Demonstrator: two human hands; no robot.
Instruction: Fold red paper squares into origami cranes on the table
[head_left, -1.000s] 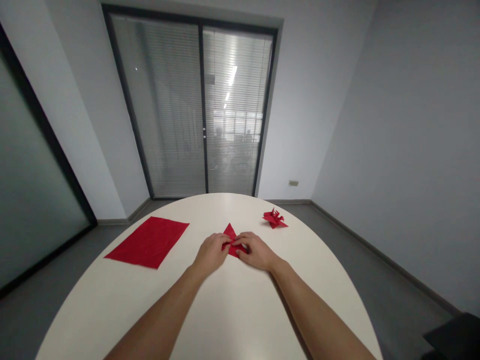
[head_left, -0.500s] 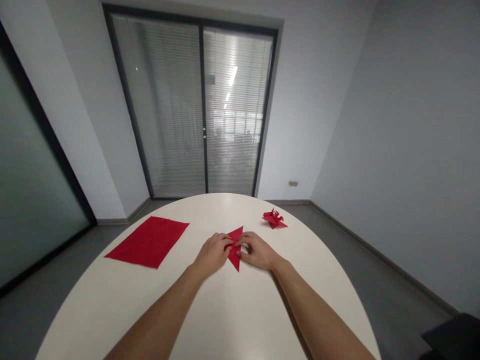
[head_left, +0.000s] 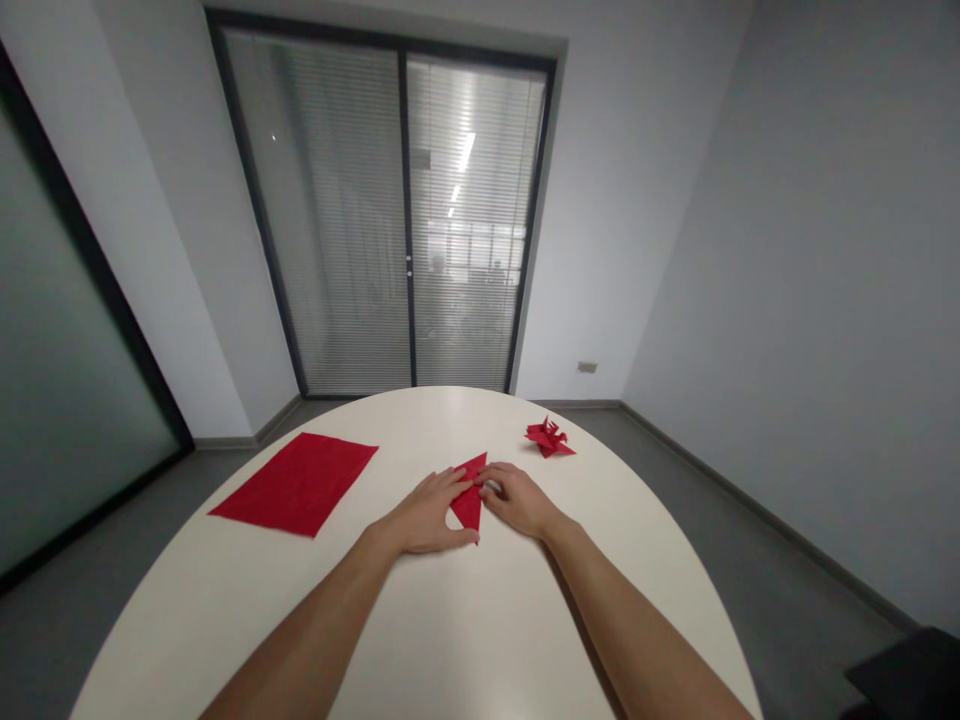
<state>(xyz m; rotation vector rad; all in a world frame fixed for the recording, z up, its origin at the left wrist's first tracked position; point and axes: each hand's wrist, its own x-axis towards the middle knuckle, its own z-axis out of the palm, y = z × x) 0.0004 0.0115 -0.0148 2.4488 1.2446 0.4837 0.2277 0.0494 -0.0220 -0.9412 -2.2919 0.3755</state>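
Note:
A folded piece of red paper (head_left: pixel 469 508) lies on the white table between my hands, a pointed shape with one tip toward the far side and one toward me. My left hand (head_left: pixel 431 515) rests flat with fingers spread, its fingertips on the paper's left part and its thumb at the near tip. My right hand (head_left: pixel 517 497) has curled fingers against the paper's right edge; whether they pinch it is partly hidden.
On the left of the round table (head_left: pixel 420 640) lies a flat red sheet of paper (head_left: pixel 296 487). A cluster of folded red paper figures (head_left: pixel 548 438) stands at the far right. A dark object (head_left: pixel 907 670) shows beyond the table's right side.
My left hand has spread out of a pinch, its thumb swinging toward me onto the near tip of the paper. My right thumb has drawn in toward its fingers.

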